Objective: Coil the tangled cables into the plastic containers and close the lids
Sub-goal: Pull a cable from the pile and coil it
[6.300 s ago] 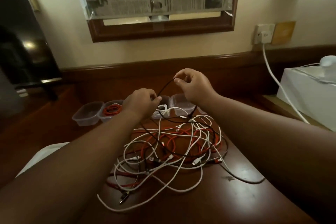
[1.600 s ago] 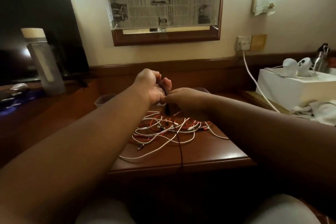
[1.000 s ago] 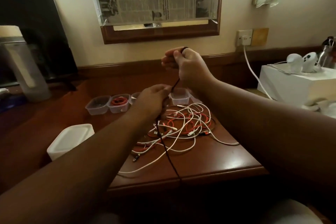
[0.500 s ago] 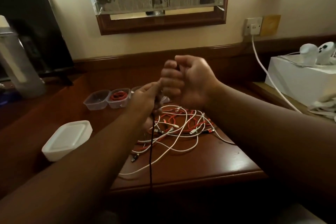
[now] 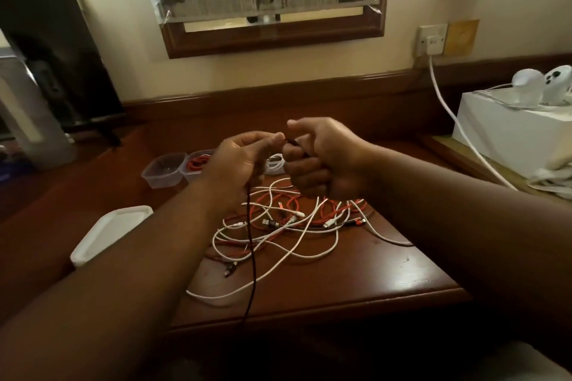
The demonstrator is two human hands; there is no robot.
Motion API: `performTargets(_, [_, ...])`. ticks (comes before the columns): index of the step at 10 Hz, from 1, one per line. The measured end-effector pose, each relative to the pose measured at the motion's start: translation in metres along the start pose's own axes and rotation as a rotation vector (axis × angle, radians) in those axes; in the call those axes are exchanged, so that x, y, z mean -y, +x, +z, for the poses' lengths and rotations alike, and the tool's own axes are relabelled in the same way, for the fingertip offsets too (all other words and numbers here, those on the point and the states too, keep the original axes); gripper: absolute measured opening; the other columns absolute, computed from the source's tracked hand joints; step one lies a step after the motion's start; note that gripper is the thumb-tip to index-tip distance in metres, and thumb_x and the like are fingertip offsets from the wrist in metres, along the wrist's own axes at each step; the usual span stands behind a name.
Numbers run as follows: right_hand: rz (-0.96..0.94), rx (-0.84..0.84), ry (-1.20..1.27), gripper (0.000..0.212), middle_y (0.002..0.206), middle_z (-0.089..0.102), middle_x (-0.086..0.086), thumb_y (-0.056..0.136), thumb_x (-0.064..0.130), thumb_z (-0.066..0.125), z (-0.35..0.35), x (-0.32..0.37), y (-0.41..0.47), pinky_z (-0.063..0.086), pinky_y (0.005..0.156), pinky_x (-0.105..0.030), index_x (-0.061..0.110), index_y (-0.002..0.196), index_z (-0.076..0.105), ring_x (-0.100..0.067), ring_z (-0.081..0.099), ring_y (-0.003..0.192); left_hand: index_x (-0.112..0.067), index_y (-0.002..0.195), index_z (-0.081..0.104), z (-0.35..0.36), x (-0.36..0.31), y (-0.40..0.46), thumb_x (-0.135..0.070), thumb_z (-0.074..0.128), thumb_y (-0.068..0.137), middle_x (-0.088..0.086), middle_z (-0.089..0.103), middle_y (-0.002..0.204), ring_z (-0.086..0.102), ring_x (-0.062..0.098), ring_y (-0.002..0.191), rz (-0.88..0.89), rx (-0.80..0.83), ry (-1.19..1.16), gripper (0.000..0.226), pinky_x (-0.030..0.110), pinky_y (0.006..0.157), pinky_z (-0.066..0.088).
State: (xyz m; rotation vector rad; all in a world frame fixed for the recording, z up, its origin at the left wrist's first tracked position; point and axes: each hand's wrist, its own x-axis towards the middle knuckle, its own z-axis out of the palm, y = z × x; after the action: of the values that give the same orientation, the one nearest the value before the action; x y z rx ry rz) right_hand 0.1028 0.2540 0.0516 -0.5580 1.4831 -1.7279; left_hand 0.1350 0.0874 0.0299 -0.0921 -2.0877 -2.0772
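Observation:
A black cable (image 5: 252,260) hangs from my hands down past the table's front edge. My right hand (image 5: 322,158) is a fist curled round the cable's wound part, thumb up. My left hand (image 5: 238,161) pinches the cable close beside it, fingertips near the right thumb. Below them lies a tangle of white and red cables (image 5: 291,226) on the wooden table (image 5: 387,281). Behind my left hand stand small clear containers: an empty one (image 5: 162,168), one with a coiled red cable (image 5: 198,162), and one with a white cable (image 5: 275,164), partly hidden.
A stack of white lids (image 5: 108,232) lies at the table's left. A clear water bottle (image 5: 28,114) stands far left. At right a white box (image 5: 507,130) carries controllers, and a white power cord (image 5: 448,108) runs from the wall socket (image 5: 431,40).
My right hand has come down from its raised position to meet my left hand, curling into a fist round the black cable. The left hand shifted its pinch up beside it.

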Motion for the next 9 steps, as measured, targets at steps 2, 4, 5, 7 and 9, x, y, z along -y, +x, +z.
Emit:
performTargets(2, [-0.53, -0.166, 0.355, 0.037, 0.063, 0.035, 0.001, 0.104, 0.033, 0.025, 0.008, 0.02, 0.002, 0.032, 0.054, -0.029, 0.017, 0.076, 0.043, -0.013, 0.034, 0.053, -0.026, 0.087, 0.073, 0.029, 0.027, -0.024, -0.026, 0.053, 0.101, -0.005, 0.044, 0.057, 0.032, 0.006, 0.046, -0.076, 0.078, 0.108, 0.025, 0.021, 0.044, 0.022])
performTargets(4, [-0.304, -0.405, -1.271, 0.04, 0.075, 0.049, 0.001, 0.106, 0.046, 0.023, 0.003, -0.012, 0.007, 0.038, 0.061, -0.031, 0.026, 0.079, 0.044, -0.013, 0.046, 0.065, -0.03, 0.085, 0.069, 0.003, -0.004, -0.011, -0.02, 0.065, 0.093, -0.005, 0.071, 0.077, 0.068, 0.01, 0.069, 0.303, -0.03, 0.66, 0.014, 0.027, 0.062, 0.057])
performTargets(5, [-0.159, -0.134, -0.428, 0.064, 0.057, 0.036, 0.001, 0.1, 0.064, 0.012, 0.004, -0.015, 0.01, 0.027, 0.047, -0.028, 0.017, 0.069, 0.043, -0.014, 0.03, 0.047, -0.023, 0.08, 0.073, -0.008, -0.006, -0.003, -0.031, 0.071, 0.084, 0.005, 0.065, 0.076, 0.063, 0.025, 0.069, 0.171, 0.027, 0.284, 0.009, 0.033, 0.062, 0.052])
performTargets(7, [-0.492, -0.088, 0.538, 0.057, 0.059, 0.032, 0.001, 0.102, 0.058, 0.018, 0.005, 0.004, 0.008, 0.031, 0.051, -0.029, 0.015, 0.071, 0.043, -0.014, 0.033, 0.05, -0.028, 0.081, 0.073, 0.02, 0.034, -0.018, -0.028, 0.055, 0.1, -0.003, 0.044, 0.061, 0.033, 0.008, 0.048, -0.088, 0.04, 0.048, 0.026, 0.022, 0.045, 0.026])
performTargets(9, [-0.458, -0.651, -0.972, 0.051, 0.071, 0.05, 0.001, 0.105, 0.051, 0.023, -0.015, -0.011, 0.021, 0.035, 0.057, -0.029, 0.019, 0.076, 0.051, -0.012, 0.045, 0.061, -0.032, 0.094, 0.068, 0.014, 0.017, -0.018, -0.023, 0.063, 0.096, -0.013, 0.067, 0.077, 0.06, -0.005, 0.064, 0.243, 0.052, 0.66, 0.01, 0.012, 0.056, 0.046])
